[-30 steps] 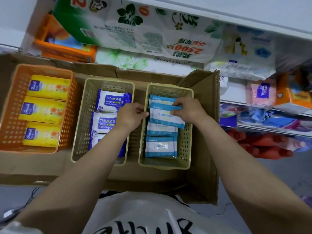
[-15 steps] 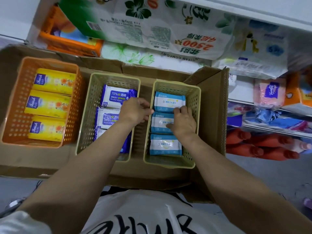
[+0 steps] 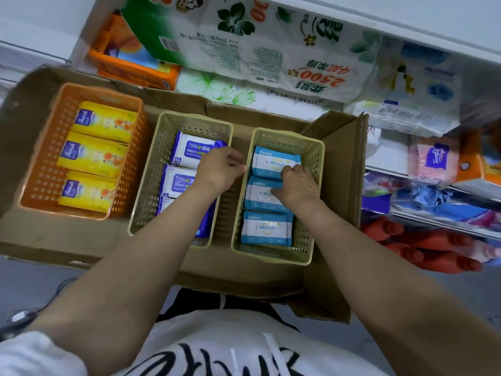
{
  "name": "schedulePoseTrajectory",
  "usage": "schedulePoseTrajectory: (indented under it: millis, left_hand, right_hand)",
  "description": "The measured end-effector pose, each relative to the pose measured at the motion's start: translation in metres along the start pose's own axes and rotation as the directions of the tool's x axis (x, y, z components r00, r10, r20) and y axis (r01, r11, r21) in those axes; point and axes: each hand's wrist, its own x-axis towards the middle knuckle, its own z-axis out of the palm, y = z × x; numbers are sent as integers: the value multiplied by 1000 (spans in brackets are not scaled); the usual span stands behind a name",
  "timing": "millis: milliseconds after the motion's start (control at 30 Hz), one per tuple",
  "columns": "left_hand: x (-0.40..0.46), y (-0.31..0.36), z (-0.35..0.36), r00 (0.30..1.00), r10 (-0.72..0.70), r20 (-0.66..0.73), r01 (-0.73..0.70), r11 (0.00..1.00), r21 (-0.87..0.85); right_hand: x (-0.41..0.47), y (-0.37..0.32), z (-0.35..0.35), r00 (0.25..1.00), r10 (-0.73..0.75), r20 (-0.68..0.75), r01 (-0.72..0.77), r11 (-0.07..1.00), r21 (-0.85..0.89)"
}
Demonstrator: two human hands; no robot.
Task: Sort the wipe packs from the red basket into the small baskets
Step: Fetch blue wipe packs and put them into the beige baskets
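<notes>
While the right hand [image 3: 296, 185] presses curled fingers on the middle light-blue wipe pack [image 3: 260, 196] in the right beige basket [image 3: 315, 185], the left hand [image 3: 219, 169] hovers loosely curled, holding nothing, between that and the middle beige basket [image 3: 151, 169]; orange basket [image 3: 40, 172] holds yellow packs [image 3: 93, 156].

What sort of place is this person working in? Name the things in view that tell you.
Probably a shop or stockroom. Shelves hold bulk tissue packs and red bottles, and a cardboard box holds baskets of wipe packs.
</notes>
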Motion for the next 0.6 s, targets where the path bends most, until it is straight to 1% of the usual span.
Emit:
schedulePoseTrajectory:
  millis: [100, 167, 233, 333, 400, 500, 533, 600]
  left_hand:
    - [-13, 3, -28, 990, 63, -126, -58, 997, 46]
    - [-23, 5, -55, 974, 123, -191, -103, 989, 110]
    - [-36, 7, -87, 951, 197, -238, -159, 973, 169]
    - [-61, 8, -138, 890, 328, -318, -254, 934, 252]
    - [-81, 1, -175, 832, 415, -369, -303, 896, 324]
    - [-114, -22, -232, 736, 513, -442, -336, 843, 419]
    - [-125, -33, -251, 712, 537, -453, -342, 828, 443]
    - [-145, -59, -289, 691, 563, -454, -348, 809, 475]
  right_hand:
    - [1, -5, -41, 996, -64, 58, 63, 998, 14]
    - [-4, -17, -77, 991, -121, 58, 121, 993, 13]
    - [-16, -35, -113, 983, -181, -24, 182, 983, 5]
    - [-43, -70, -158, 940, -261, -222, 263, 965, -21]
    - [-68, -100, -180, 881, -307, -359, 315, 948, -38]
    - [-108, -155, -195, 744, -389, -543, 423, 904, -69]
    - [-122, -176, -195, 696, -414, -587, 458, 885, -80]
    - [-146, -222, -187, 617, -441, -652, 512, 854, -94]
